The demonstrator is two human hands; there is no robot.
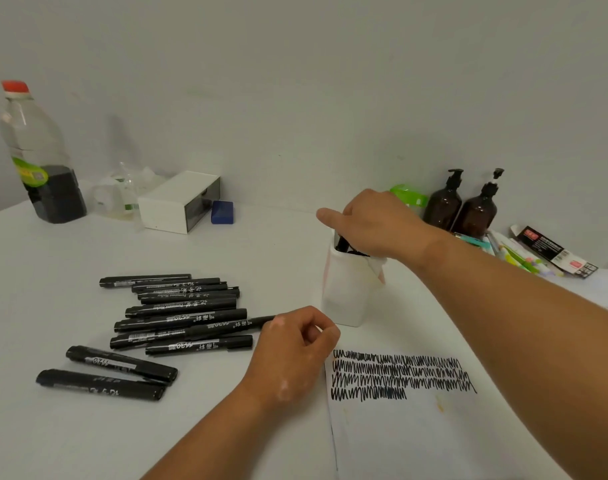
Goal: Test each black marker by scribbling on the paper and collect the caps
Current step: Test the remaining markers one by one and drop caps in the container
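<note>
**Entry: cap drop at the white cup**

1. Paper [416, 427]: nearest item, in front of the white cup [351, 292] and slightly right of it. Four rows of black scribble [399, 375] cross its upper part.

2. Left hand [295, 348]: just in front of the cup, to its left. The fingers are curled in toward the thumb, and the end of one long marker [198, 331] runs in beneath them. Whether the hand grips that marker cannot be told.

3. Black markers [181, 306]: left of the cup, in a loose row on the table [70, 438]. Two more [122, 363] lie nearer and further left, apart from the row.

4. White cup: upright. Black pieces [344, 244] show at its mouth, judged to be collected caps; their number is hidden.

5. Right hand [375, 220]: over the cup's mouth, thumb out to the left, fingers bent down into the opening. Whether they pinch a cap is hidden.

Handling note (judgement): the step looks like a cap going into the cup. It is best released low inside the rim so it cannot bounce out. The wrist should stay off the wall, since a light cup may tip.

6. Amber pump bottles [444, 206]: two, just behind the cup to its right. Their fill cannot be read.

7. White box [178, 202]: behind the cup, well to its left. Its contents are unseen.

8. Plastic bottle [39, 161]: furthest left of the cup, capped, with dark liquid in its lower part.
</note>
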